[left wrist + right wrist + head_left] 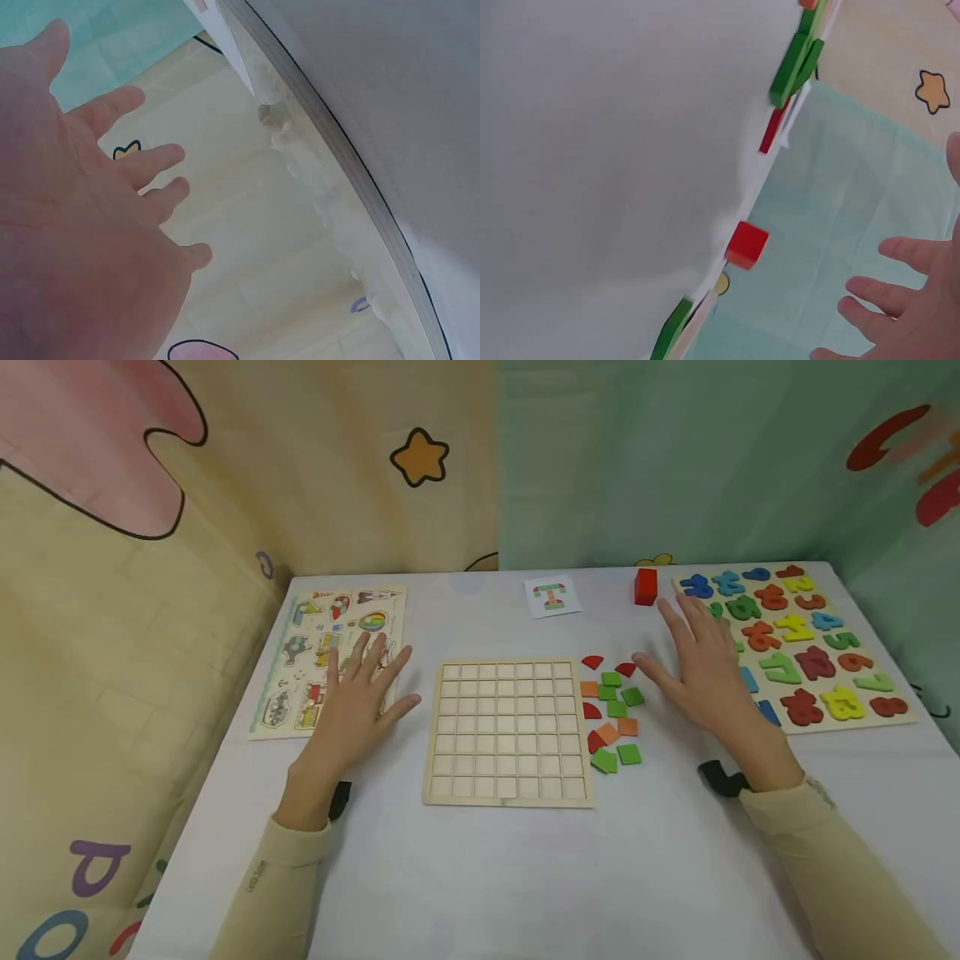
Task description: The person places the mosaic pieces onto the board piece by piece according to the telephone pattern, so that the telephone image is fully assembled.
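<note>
With fingers spread, my left hand [351, 714] is over the near right part of a picture puzzle board [279, 647]; nothing is in its grasp. My right hand [705, 677] also has its fingers spread and holds nothing, beside the left edge of a number puzzle board [885, 720]. Between the hands lies a wooden grid board [507, 732] of bare square cells. Along its right side are scattered green squares [629, 754], orange squares [627, 727] and red quarter-circle pieces [592, 712]. In the wrist views both the left hand [82, 202] and right hand [915, 300] show outstretched fingers.
A pattern card [552, 597] with a T-like figure lies at the back of the white table [495, 877]. To its right stands a red block [646, 587]. Printed curtains [600, 460] hang behind the table and at its left.
</note>
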A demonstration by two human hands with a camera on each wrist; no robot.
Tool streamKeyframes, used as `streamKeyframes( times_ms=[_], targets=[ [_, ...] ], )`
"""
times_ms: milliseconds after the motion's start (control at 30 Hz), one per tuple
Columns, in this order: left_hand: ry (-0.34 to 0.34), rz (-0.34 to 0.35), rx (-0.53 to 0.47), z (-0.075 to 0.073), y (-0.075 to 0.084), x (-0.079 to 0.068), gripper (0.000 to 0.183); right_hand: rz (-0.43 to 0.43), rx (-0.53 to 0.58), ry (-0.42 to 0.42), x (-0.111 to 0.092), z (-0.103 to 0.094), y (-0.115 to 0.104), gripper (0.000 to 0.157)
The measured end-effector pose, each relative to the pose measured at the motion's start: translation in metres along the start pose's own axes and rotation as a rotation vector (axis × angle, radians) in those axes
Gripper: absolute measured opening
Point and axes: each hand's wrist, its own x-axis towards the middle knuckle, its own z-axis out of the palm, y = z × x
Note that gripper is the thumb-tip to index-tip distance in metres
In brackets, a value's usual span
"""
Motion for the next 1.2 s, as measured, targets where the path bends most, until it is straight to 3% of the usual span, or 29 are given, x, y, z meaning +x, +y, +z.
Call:
streamKeyframes(
  times_ms=[200, 400, 567, 700, 867, 1000, 1200],
  targets=[
    [-0.019, 0.000, -0.041, 0.004, 0.000, -0.002, 0.074, 0.008, 0.031, -0.010, 0.018, 0.015, -0.011, 0.081],
    [-0.074, -0.021, -0.054, -0.009, -0.008, -0.014, 0.075, -0.038, 0.045, -0.038, 0.040, 0.027, -0.026, 0.079],
    [-0.120, 0.028, -0.067, 0.000, -0.001, -0.012, 0.076, -0.027, 0.073, -0.074, 0.035, 0.029, -0.021, 0.072],
    [-0.203, 0.069, -0.083, 0.017, 0.008, -0.008, 0.082, 0.029, 0.101, -0.181, 0.018, 0.029, -0.014, 0.067],
    [-0.286, 0.075, -0.130, 0.019, 0.016, -0.012, 0.087, 0.000, 0.149, -0.245, 0.010, 0.034, -0.014, 0.062],
    [-0.280, 0.090, -0.144, 0.014, 0.015, -0.012, 0.087, -0.035, 0.162, -0.231, 0.018, 0.038, -0.018, 0.054],
    [-0.271, 0.131, -0.131, 0.018, 0.020, -0.016, 0.081, 0.005, 0.156, -0.207, 0.028, 0.047, -0.028, 0.044]
  ],
)
